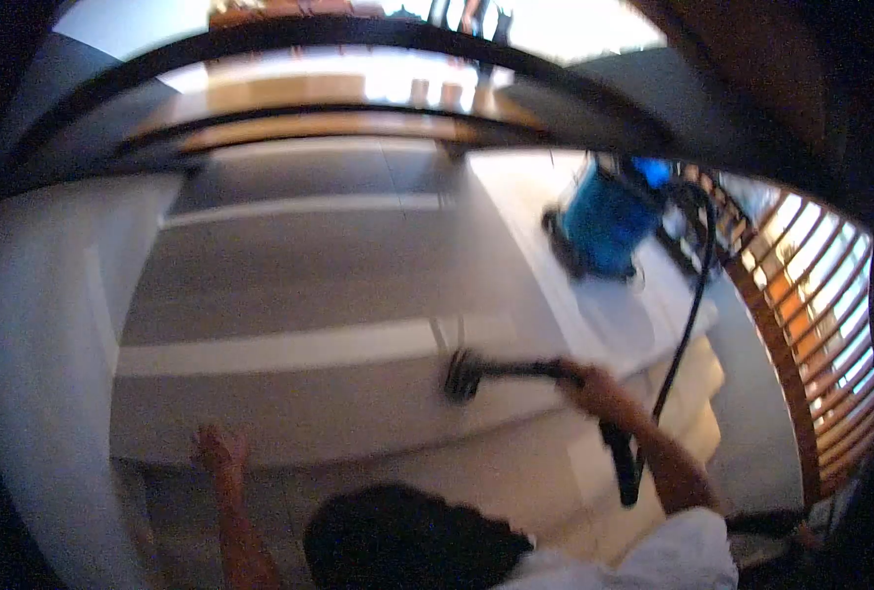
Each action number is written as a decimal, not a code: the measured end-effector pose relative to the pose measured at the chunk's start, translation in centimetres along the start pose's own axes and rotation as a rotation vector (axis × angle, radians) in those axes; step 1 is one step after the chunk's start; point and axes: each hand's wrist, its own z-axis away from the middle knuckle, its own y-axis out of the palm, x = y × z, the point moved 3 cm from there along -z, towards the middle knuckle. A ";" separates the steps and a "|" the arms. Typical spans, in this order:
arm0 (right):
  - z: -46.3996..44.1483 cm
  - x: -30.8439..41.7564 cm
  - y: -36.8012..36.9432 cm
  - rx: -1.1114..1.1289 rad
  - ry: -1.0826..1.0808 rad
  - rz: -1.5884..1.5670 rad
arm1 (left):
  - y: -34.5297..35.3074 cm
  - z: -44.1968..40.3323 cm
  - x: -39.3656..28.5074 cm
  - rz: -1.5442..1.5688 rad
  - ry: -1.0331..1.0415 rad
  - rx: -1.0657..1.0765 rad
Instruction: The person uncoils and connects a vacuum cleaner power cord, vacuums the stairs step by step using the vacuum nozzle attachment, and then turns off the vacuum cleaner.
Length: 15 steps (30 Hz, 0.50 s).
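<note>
My left hand [222,447] rests on the light step [338,413] near its front edge, fingers spread and nothing in them. Farther right, my right hand [589,391] is closed around the black tube of a vacuum cleaner. The dark floor nozzle [462,375] at the tube's end touches the same step, slightly blurred. From below the hand, the tube's black handle end [622,467] points down, and a black hose [691,329] curves up to the blue vacuum cleaner [609,221], which stands on a pale surface at the upper right.
More steps [299,251] lie beyond, with a pale wall [38,364] on the left. A wooden railing [801,393] curves along the right side. Dark curved bars [358,34] cross the top. At the bottom centre is a dark rounded shape [407,541], beside a white sleeve [673,556].
</note>
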 end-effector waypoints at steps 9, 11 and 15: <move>3.3 -10.6 -4.0 -0.142 0.388 -0.156 | -12.2 11.4 -5.9 0.101 -0.019 0.048; 3.9 -7.8 -3.5 -0.064 0.315 -0.207 | -10.9 9.7 -5.3 0.125 -0.064 -0.011; 6.1 -1.5 0.5 0.073 0.091 -0.200 | -8.2 7.3 -5.3 -0.044 0.003 -0.027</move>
